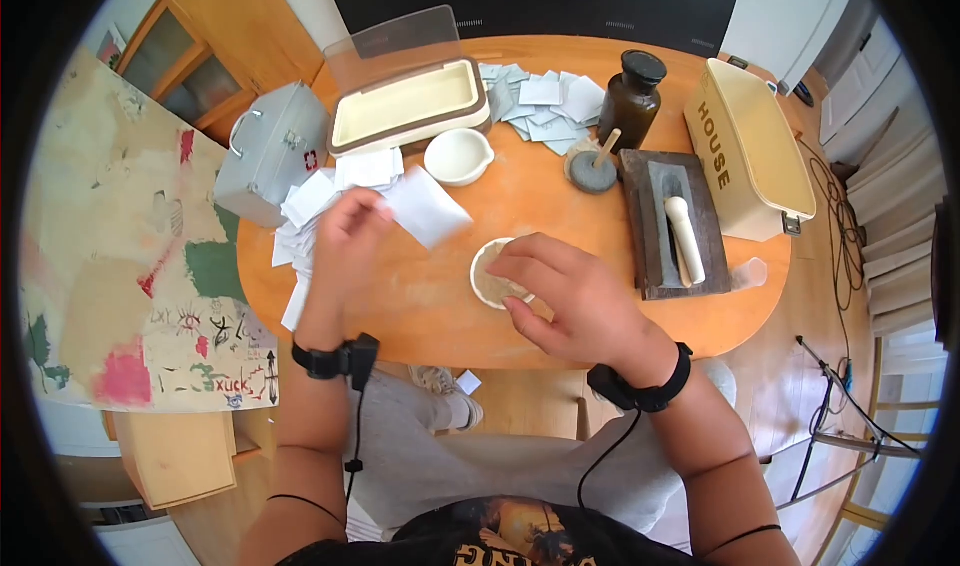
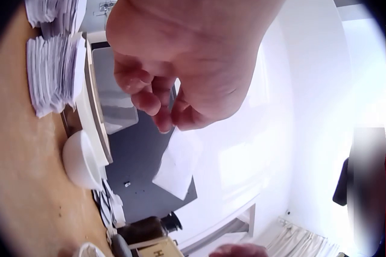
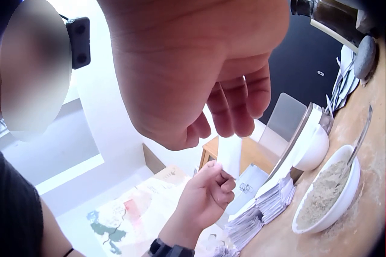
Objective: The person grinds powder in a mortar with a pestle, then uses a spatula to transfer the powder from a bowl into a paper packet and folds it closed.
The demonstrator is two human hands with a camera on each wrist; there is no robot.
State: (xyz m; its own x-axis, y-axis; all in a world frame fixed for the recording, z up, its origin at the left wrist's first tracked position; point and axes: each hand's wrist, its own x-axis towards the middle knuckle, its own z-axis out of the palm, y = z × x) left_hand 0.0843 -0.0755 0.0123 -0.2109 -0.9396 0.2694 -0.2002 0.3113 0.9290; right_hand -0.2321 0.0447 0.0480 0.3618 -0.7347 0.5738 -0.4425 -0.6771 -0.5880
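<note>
My left hand (image 1: 350, 231) is raised above the left side of the table and pinches the corner of a square white paper packet (image 1: 428, 211) between thumb and fingers. In the left wrist view the packet (image 2: 179, 163) hangs from the fingertips. My right hand (image 1: 580, 301) hovers over a small white bowl (image 1: 476, 278), fingers loosely bent and holding nothing. Beige powder (image 3: 325, 197) fills much of that bowl, and a spoon (image 3: 363, 130) stands in it, leaning on the rim. Stacks of white paper packets (image 1: 300, 211) lie near the left hand.
Behind the bowl stand a white mortar (image 1: 459, 156) and a lidded cream box (image 1: 410, 106). Bluish packets (image 1: 545, 106) lie in a heap near a brown jar (image 1: 630, 96). To the right are a dark tray (image 1: 650, 251) with a white pestle (image 1: 685, 241) and a HOUSE bin (image 1: 745, 156).
</note>
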